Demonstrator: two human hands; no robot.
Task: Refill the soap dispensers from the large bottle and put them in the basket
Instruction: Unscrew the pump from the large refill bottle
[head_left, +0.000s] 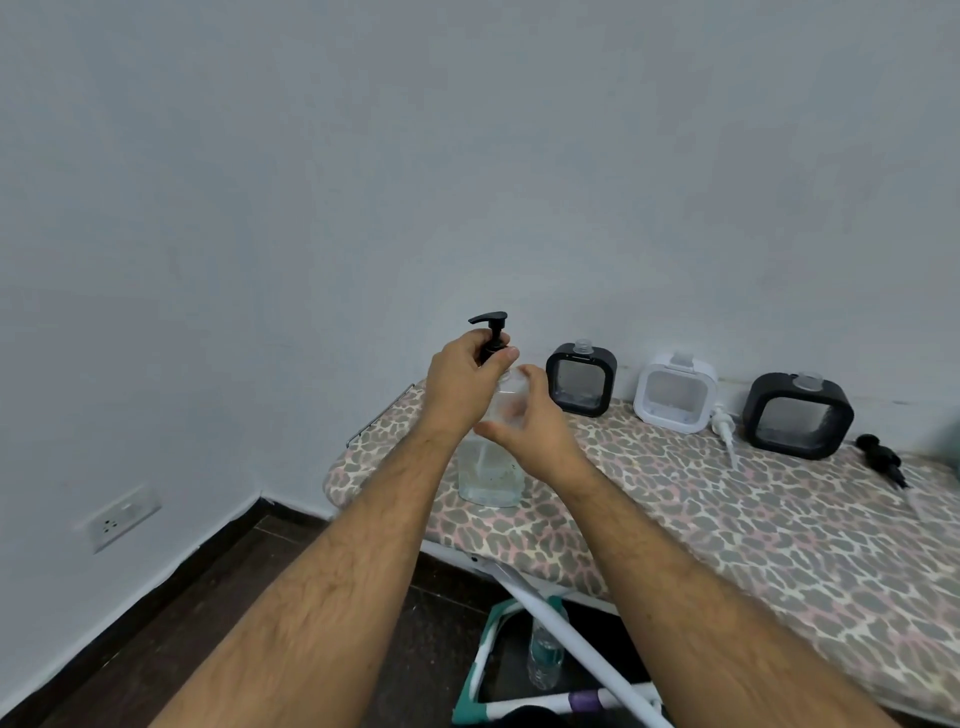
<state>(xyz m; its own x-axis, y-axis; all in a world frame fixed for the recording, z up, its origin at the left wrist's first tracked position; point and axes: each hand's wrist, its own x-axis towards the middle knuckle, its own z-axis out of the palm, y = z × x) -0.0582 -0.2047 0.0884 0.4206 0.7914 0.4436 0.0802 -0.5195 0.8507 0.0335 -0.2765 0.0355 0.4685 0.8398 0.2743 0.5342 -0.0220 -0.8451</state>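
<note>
So the large bottle (491, 467) stood upright at the ironing board's (675, 499) near-left end, right hand (524, 421) wrapped around its shoulder, left hand (462, 379) pinching the black pump (491, 332) straight above. Three dispensers (581, 379) sat off right, uncapped.

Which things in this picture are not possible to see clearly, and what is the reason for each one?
- Large bottle, head view: its shoulder and neck are covered by the left hand and right hand; whether the black pump is screwed on is hidden.
- Basket: none can be made out; only a teal and white frame under the board, partly hidden by the arms.
- Black pump head near the right edge: blurred.
</note>
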